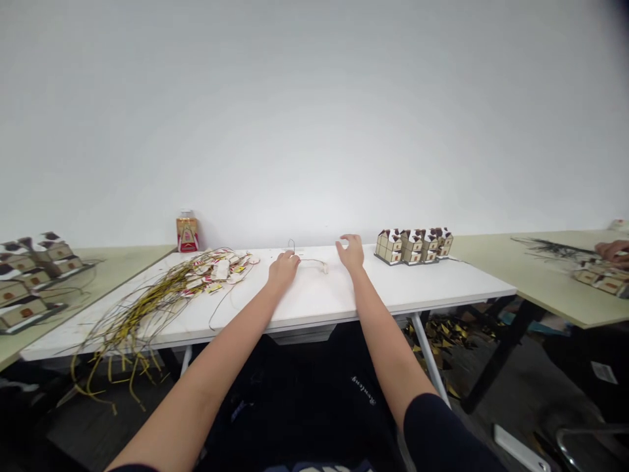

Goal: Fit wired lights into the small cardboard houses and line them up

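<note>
My left hand [284, 270] is closed on a thin wire [309, 260] at the middle of the white table. A small pale connector [324, 267] sits at the wire's right end, and a loop of it rises behind my fingers. To the right, my right hand [350, 252] hovers above the table with thumb and fingers apart, holding nothing. Left of my hands lies a heap of wired parts with red and white pieces [216, 270]; its yellow and dark wires [142, 305] hang over the front edge.
Small model houses [413, 247] stand in a row at the right. A carton-like bottle [187, 231] is by the wall. More model houses [34, 275] fill the left table [122, 262]. A co-worker's hand [613, 252] is on the right table [555, 288].
</note>
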Tool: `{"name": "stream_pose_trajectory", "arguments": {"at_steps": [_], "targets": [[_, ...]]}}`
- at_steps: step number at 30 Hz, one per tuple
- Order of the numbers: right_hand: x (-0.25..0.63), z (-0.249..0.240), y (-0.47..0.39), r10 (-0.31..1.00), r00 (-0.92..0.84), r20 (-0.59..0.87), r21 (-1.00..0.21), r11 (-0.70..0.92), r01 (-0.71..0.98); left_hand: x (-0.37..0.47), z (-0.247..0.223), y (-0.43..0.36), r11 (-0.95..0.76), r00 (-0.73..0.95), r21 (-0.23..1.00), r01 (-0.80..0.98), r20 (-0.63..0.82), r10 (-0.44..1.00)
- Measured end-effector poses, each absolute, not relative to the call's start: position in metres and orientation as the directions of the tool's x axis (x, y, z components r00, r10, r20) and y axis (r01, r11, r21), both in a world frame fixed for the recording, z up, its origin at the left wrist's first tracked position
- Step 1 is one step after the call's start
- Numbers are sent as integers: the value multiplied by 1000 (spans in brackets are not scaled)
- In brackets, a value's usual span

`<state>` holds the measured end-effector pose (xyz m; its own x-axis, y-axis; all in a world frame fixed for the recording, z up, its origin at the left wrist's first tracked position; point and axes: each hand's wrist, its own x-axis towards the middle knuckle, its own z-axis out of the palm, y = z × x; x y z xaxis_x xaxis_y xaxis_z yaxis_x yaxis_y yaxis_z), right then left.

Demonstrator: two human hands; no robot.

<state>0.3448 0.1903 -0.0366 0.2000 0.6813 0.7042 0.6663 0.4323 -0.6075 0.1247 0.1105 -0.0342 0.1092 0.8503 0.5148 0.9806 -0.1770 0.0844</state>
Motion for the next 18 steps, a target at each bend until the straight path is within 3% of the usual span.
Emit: {"name": "stream_pose_trajectory", "arguments": {"at_steps": [3,9,18], "targets": [[379,-25,202,583,468,664,-709,294,641,124,-38,114,-226,148,76,971,552,821],[453,-25,211,497,676,544,-807,88,584,123,-49,121,-322,210,76,944,614,760],[485,-57,226,585,681,440,-857,48,513,118,-52,122,-394,225,100,914,684,694]]}}
